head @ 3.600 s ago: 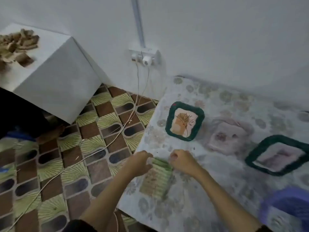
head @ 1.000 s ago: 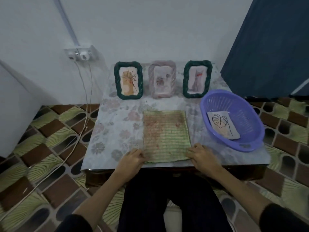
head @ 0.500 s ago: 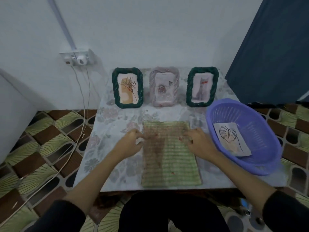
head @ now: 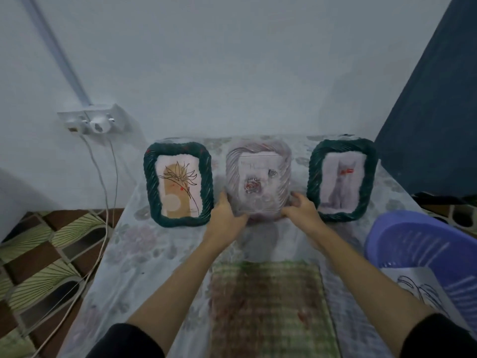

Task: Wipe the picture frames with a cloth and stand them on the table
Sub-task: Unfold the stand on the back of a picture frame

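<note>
Gripping pale frame [head: 259, 177], left hand [head: 227, 218], right hand [head: 300, 210], floral table [head: 144, 244], white wall [head: 232, 60]

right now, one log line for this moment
step: taking middle frame | left hand: holds frame's left edge | right hand: holds right edge | cloth: flat on table, untouched

the clear frame [head: 259, 177] stands between two green frames, left [head: 178, 186] and right [head: 341, 180], with narrow gaps each side filled by the left hand [head: 227, 215] and right hand [head: 300, 209]. the wall blocks the far side. near, the cloth [head: 268, 306] lies flat; the purple basket [head: 423, 251] crowds the surface's [head: 144, 259] right.
</note>
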